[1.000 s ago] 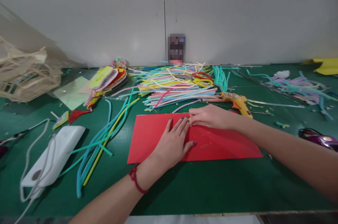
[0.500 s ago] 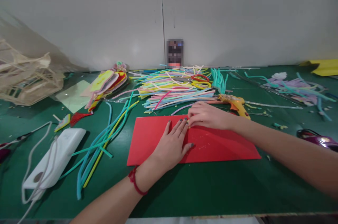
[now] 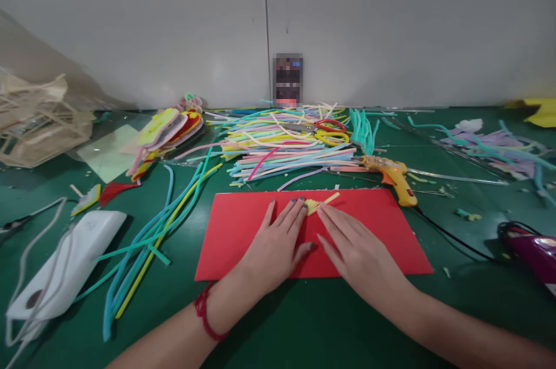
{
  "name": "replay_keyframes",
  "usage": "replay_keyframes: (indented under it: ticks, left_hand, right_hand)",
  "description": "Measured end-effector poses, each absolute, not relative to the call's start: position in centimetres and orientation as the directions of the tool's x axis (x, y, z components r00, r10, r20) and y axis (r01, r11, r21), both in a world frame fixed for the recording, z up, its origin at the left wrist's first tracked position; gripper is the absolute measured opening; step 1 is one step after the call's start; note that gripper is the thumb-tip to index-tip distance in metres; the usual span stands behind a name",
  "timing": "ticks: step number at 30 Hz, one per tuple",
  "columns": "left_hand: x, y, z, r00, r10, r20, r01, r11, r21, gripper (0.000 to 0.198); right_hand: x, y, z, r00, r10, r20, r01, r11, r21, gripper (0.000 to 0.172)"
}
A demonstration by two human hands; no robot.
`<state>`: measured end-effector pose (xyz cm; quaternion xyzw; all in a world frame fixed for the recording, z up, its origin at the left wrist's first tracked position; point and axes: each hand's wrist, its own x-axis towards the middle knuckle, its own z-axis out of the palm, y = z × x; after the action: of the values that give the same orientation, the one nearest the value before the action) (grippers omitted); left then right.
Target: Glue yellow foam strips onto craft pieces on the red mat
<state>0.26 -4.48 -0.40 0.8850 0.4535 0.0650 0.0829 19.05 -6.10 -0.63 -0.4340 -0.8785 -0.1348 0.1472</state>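
Observation:
A flat red board (image 3: 234,230) lies in front of me on the green table. Near its upper middle is a small pale-yellow piece (image 3: 311,205) with a thin strip sticking out to the upper right. My left hand (image 3: 278,241) rests flat on the board, fingers stretched, its fingertips at the left edge of the yellow piece. From the right, my right hand (image 3: 362,247) lies with its fingers extended and tips against the piece's right side. The fingertips partly cover the piece, so its full shape is hidden.
Behind the board is a heap of coloured fuzzy stems (image 3: 282,152), with scissors (image 3: 332,132) on top. A yellow glue gun (image 3: 393,178) lies to the right, its cable trailing. Loose stems (image 3: 163,241) and a white power strip (image 3: 72,265) are at left. A phone (image 3: 288,80) leans on the wall.
My right hand has come down from its pinch at the board's top and now lies extended, showing the yellow piece and strip. My left hand stays flat. The view has shifted slightly.

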Motion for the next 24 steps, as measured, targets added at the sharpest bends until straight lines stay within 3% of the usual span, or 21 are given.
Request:
replay_keyframes:
  ticks: [12,19,24]
  left_hand:
    - [-0.08,-4.41,-0.63,0.584,0.810,0.058,0.787,-0.582,0.203,0.057]
    - [0.15,-4.32,-0.02,0.605,0.796,0.020,0.781,-0.598,0.182,0.058]
    - [0.16,-4.32,0.06,0.611,0.791,0.032,0.776,-0.606,0.176,0.058]
  right_hand:
    - [19.24,-5.75,-1.81,-0.533,0.793,0.295,0.818,0.572,-0.062,0.055]
    - [19.32,-5.60,-1.65,-0.552,0.806,0.213,0.808,0.581,-0.103,0.053]
    - [19.51,-5.31,-1.47,-0.529,0.805,0.268,0.807,0.575,-0.134,0.058]
